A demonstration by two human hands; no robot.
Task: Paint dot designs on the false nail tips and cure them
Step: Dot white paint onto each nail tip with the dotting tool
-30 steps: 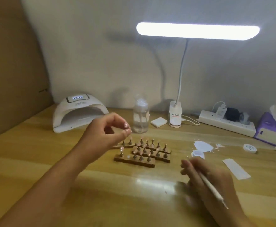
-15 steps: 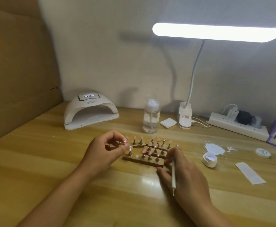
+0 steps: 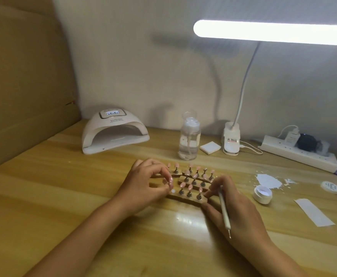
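Left hand (image 3: 143, 182) lowered, fingers (image 3: 162, 172) pinching nail tip (image 3: 170, 179).

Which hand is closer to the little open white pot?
Right. The right hand lies just left of the pot; the left hand is farther left, beyond the nail stand.

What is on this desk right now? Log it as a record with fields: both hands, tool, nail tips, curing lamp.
left hand: seems to pinch one nail tip peg at the left end of the front wooden strip
right hand: grips the dotting pen, fingertips at the strip's right end
dotting pen: point toward the person, off the nails
nail tips: pink, upright on pegs
curing lamp: back left, display lit
white pot: open, right of the hands
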